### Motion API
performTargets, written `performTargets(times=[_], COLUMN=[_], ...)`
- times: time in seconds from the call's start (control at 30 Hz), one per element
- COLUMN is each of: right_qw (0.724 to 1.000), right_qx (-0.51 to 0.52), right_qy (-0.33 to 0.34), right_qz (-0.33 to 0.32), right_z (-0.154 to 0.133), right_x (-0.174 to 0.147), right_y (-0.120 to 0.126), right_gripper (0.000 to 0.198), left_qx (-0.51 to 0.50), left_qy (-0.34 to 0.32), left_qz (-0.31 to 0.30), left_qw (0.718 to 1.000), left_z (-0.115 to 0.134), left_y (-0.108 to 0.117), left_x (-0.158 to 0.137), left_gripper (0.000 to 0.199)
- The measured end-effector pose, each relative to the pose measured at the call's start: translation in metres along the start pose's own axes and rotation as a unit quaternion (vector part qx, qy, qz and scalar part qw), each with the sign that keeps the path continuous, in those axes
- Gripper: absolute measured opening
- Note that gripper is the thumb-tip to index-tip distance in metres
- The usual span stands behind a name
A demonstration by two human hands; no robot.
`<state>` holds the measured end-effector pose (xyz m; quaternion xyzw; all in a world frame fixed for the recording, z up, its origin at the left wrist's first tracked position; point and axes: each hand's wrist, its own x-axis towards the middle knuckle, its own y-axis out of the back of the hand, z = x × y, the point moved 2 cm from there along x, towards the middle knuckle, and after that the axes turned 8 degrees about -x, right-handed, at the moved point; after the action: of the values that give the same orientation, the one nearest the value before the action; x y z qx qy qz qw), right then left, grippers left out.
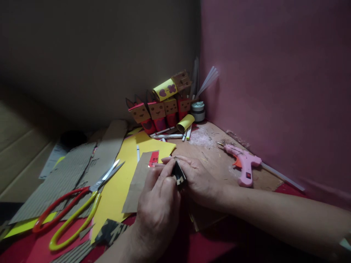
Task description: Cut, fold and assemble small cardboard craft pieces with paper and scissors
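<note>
My left hand [161,197] and my right hand [196,175] meet in the middle of the view. Both are closed on a small piece of cardboard [179,174] with a dark printed face, held between the fingers. Much of that piece is hidden by my hands. Just behind my left hand lies a flat strip of brown cardboard [137,186] with a red label, resting on yellow paper [117,190]. Open scissors [94,188] with one red and one yellow handle lie to the left. A pink glue gun [246,166] rests to the right.
Animal figures with cardboard heads [157,111] stand at the back, one yellow figure [166,89] lying on top. Near them are a yellow paper tube [185,123], markers [170,136], a lidded jar [197,111] and glue sticks [208,78]. Corrugated cardboard [60,175] covers the left. Walls rise behind and right.
</note>
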<state>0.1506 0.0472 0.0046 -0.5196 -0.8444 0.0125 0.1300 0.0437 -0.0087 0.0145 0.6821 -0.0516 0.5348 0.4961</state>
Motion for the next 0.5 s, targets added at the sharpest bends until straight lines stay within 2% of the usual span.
performTargets(times=[0.17,0.33,0.5], right_qw=[0.998,0.995,0.984], right_qx=[0.063,0.099,0.166], right_qy=[-0.008,-0.020,-0.060], right_qz=[-0.006,0.012,0.031], right_z=[0.001,0.005,0.007], right_x=[-0.001,0.000,0.002], right_y=[-0.001,-0.001,-0.003], right_gripper=[0.027,0.025,0.025], left_qx=[0.010,-0.009,-0.038], left_qy=[0.010,0.025,0.091], left_qz=[-0.010,0.007,0.022], left_qw=[1.000,1.000,0.995], left_z=[-0.002,-0.003,-0.005], left_y=[-0.003,-0.005,-0.011], left_x=[-0.001,0.001,0.000], left_gripper=[0.035,0.033,0.031])
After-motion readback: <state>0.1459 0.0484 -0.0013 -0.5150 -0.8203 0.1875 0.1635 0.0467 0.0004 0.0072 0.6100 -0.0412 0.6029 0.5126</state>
